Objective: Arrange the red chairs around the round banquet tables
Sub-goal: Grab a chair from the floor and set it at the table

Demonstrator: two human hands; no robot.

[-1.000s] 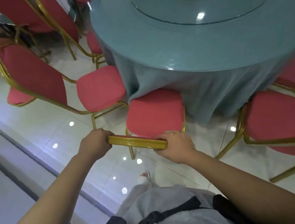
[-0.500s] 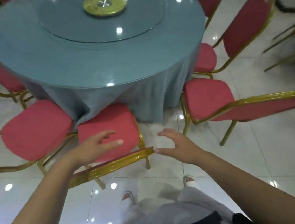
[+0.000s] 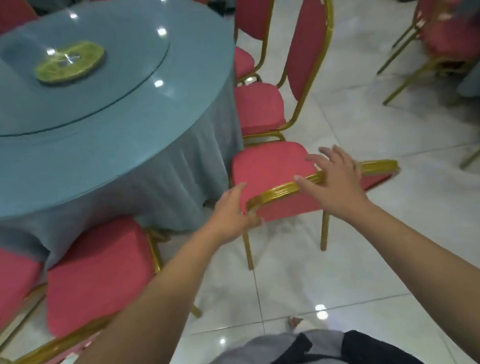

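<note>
Worktop (image 3: 92, 168), round and draped in teal cloth, carries a glass turntable (image 3: 136, 74). A red chair (image 3: 269, 164) stands at the worktop's edge, its seat touching the cloth and its gold back rail (image 3: 280, 192) away from it. A neighbouring chair (image 3: 258, 107) and another chair (image 3: 95, 270) crowd it on either side along the worktop. On the rail, the left hand (image 3: 232, 211) curls around one corner, while the right hand (image 3: 334, 179) lies spread over the middle.
</note>
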